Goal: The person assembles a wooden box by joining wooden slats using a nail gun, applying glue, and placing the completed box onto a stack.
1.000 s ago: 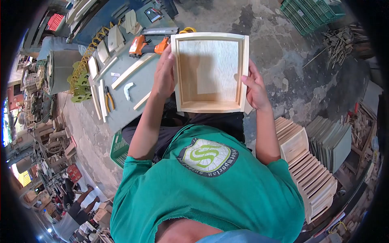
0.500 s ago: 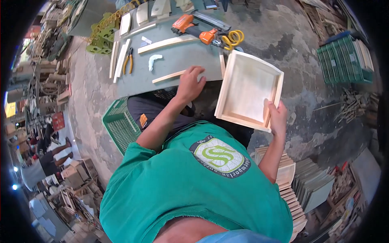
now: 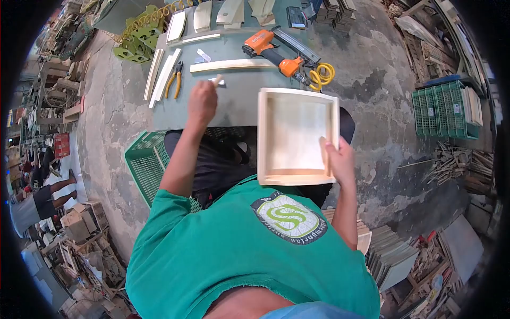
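My right hand [image 3: 341,162] grips a shallow pale wooden tray [image 3: 297,135] by its right side wall, thumb inside, with the open side facing me. My left hand [image 3: 203,103] is closed over the near part of the workbench, and the tip of a wooden strip [image 3: 217,79] pokes out above its fingers; the rest of that strip is hidden. Just behind the hand a small white piece [image 3: 222,83] shows in part. A longer wooden strip [image 3: 234,65] lies farther back, and pliers [image 3: 174,80] with orange handles lie to the left.
An orange nail gun [image 3: 273,53] with a coiled yellow hose [image 3: 322,76] lies at the workbench's [image 3: 239,109] right. Flat wooden pieces [image 3: 203,16] line its back. A green basket [image 3: 143,170] stands at lower left, and green crates [image 3: 435,111] at right. Stacked panels [image 3: 393,255] stand at lower right.
The left hand has moved left and closed, and the short strip beside it is gone from the bench. The right hand has brought the tray left, and the tray is now straighter.
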